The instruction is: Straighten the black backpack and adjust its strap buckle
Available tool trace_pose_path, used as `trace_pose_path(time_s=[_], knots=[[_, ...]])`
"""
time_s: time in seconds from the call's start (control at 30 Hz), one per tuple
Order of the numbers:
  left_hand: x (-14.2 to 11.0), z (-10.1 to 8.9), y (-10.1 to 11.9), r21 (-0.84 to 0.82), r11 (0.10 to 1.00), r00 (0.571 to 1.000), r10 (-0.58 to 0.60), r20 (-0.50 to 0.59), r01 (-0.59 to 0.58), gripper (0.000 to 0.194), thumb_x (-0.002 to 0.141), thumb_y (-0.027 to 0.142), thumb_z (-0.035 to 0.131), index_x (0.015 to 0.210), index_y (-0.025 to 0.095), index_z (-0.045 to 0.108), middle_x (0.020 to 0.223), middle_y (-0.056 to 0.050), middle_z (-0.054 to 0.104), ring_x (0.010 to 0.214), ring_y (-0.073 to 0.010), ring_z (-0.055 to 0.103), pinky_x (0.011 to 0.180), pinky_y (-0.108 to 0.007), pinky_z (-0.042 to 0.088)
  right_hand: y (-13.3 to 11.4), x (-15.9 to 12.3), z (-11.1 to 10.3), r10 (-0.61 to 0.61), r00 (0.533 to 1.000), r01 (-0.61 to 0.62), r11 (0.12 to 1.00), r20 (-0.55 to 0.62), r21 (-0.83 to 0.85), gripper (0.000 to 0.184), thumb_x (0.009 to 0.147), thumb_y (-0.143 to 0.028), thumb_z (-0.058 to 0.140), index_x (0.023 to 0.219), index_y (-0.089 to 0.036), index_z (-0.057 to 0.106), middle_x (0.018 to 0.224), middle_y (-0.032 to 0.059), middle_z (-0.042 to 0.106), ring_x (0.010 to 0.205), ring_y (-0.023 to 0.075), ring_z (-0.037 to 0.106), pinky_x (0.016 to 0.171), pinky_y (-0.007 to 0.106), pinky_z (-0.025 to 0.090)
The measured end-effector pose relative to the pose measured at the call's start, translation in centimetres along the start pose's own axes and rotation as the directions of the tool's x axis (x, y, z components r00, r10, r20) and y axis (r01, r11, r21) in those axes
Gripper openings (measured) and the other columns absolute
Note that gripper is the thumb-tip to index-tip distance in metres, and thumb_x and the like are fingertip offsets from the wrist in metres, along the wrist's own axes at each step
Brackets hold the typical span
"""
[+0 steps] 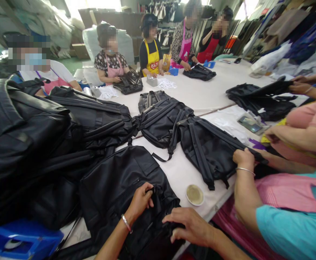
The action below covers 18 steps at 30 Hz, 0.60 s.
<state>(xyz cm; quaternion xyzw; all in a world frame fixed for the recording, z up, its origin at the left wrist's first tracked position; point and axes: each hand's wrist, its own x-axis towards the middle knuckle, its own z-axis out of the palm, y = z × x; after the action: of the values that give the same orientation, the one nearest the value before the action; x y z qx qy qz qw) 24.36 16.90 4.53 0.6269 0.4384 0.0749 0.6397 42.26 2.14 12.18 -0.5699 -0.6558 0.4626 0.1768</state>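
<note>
A black backpack lies in front of me on the white table, its small top loop pointing away. My left hand is closed, pinching a fold of the bag's dark material between thumb and fingers. At the bag's near right edge, my right hand curls its fingers and thumb around black material. Dark folds hide exactly which part each hand grips. Just beyond my right hand stands a small round dish with a tan surface.
More black backpacks lie across the table, with a large pile at left. A blue plastic holder sits near left. A co-worker's hand holds another backpack at right. Several people work around the far side.
</note>
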Motion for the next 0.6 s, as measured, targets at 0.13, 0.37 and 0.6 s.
trace_pose_path(time_s=[0.13,0.37,0.6], knots=[[-2.7,0.4,-0.4,-0.136,0.989,0.998,0.063,0.014,-0.060,0.034,0.083,0.027,0.047,0.114,0.020,0.062,0.095,-0.006,0.072,0.079,-0.0174,0.066,0.070,-0.029,0.052,0.8,0.8,1.3,0.145,0.981,-0.127,0.982,-0.132,0.137,0.022,0.075,-0.042,0.074,0.083,-0.021,0.070,0.076,-0.0043,0.067,0.075,0.0109,0.061,0.068,0.020,0.038],[-4.8,0.8,-1.8,-0.039,0.990,0.991,0.131,-0.042,-0.132,0.032,0.088,0.030,0.050,0.117,0.034,0.065,0.119,0.000,0.070,0.112,-0.0193,0.062,0.105,-0.035,0.045,1.8,2.6,2.3,0.253,0.961,-0.219,0.942,-0.109,0.253,0.019,0.079,-0.040,0.068,0.091,-0.026,0.073,0.081,-0.0063,0.071,0.078,0.0129,0.063,0.071,0.022,0.040],[-4.9,0.8,-1.9,0.041,0.990,0.986,0.140,-0.092,-0.136,0.030,0.090,0.034,0.049,0.116,0.034,0.065,0.117,0.001,0.071,0.106,-0.0182,0.065,0.098,-0.031,0.049,1.5,3.0,2.0,0.284,0.957,-0.239,0.882,-0.052,0.406,0.019,0.079,-0.037,0.065,0.093,-0.026,0.073,0.090,-0.0048,0.072,0.088,0.0162,0.064,0.080,0.023,0.043]])
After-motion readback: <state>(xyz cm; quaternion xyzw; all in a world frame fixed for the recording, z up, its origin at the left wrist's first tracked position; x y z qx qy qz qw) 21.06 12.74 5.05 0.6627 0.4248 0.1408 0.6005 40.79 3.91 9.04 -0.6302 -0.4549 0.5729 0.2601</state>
